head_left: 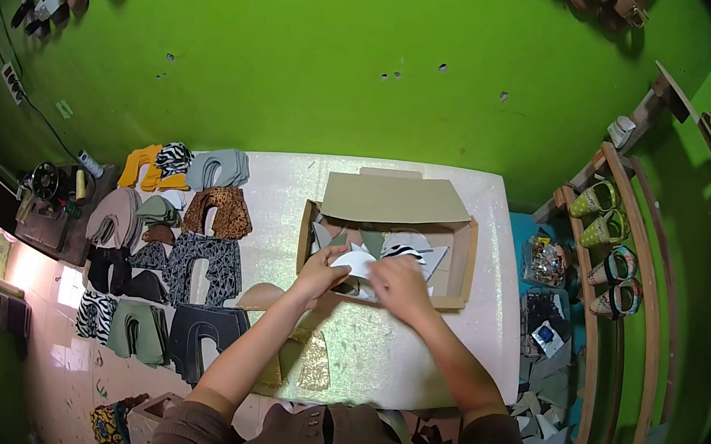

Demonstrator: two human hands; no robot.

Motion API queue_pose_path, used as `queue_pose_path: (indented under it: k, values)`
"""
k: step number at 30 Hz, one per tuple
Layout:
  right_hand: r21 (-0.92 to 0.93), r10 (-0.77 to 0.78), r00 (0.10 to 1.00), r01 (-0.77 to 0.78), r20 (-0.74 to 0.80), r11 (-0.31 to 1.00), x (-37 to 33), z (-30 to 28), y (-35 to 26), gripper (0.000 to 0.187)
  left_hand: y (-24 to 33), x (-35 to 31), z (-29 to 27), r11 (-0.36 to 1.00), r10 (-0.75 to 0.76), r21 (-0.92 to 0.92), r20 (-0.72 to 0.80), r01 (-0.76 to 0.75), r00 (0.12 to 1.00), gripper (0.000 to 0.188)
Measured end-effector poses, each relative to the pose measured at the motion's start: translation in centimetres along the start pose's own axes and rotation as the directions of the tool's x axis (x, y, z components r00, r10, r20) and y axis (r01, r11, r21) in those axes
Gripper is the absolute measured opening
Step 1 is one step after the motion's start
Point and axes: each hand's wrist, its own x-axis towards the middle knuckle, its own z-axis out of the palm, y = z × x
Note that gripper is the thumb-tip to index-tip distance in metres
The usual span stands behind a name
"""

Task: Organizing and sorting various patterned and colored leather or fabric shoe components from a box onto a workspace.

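An open cardboard box (455, 279) stands on the pale table in front of me, its lid flap (398, 199) folded back. Cut pieces of material lie inside, among them a zebra-striped piece (406, 251) and several white and grey-green ones. Over the box's near side, my left hand (319, 274) pinches a small white cut piece (354, 263) between thumb and fingers. My right hand (401, 286) has its fingers curled together at the right edge of that same piece. Part of the piece is hidden behind the fingers.
Stacks of arched cut pieces fill the table's left, including a leopard-print stack (217, 210) and a dark grey one (204, 332). A gold glitter piece (316, 361) and a tan piece (261, 296) lie nearer me. At right stand a wooden rack (594, 340) with sandals and a scrap-filled container (546, 259).
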Motion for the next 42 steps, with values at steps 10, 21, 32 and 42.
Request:
queue_pose_path:
  k: [10, 21, 32, 42]
  values:
    - [-0.377, 0.614, 0.712, -0.494, 0.341, 0.783, 1.4, 1.0, 10.4, 0.039, -0.8, 2.1, -1.2, 0.974, 0.159, 0.178, -0.091, -0.141, 0.983, 0.042]
    - [-0.299, 0.678, 0.538, -0.628, 0.501, 0.719, -0.1, 1.0, 13.4, 0.035, 0.9, 2.0, -1.0, 0.998, 0.063, 0.023, -0.096, -0.061, 0.993, 0.038]
    - [-0.389, 0.788, 0.582, -0.691, 0.203, 0.61, 0.0, 2.7, 15.1, 0.036, 0.8, 2.9, -1.0, 0.998, -0.016, -0.056, -0.121, 0.009, 0.992, 0.034]
    - [0.316, 0.497, 0.768, -0.627, 0.404, 0.712, 1.4, -4.4, 9.9, 0.018, 1.4, 2.4, -1.4, 0.986, -0.086, -0.149, -0.065, 0.075, 0.994, 0.032]
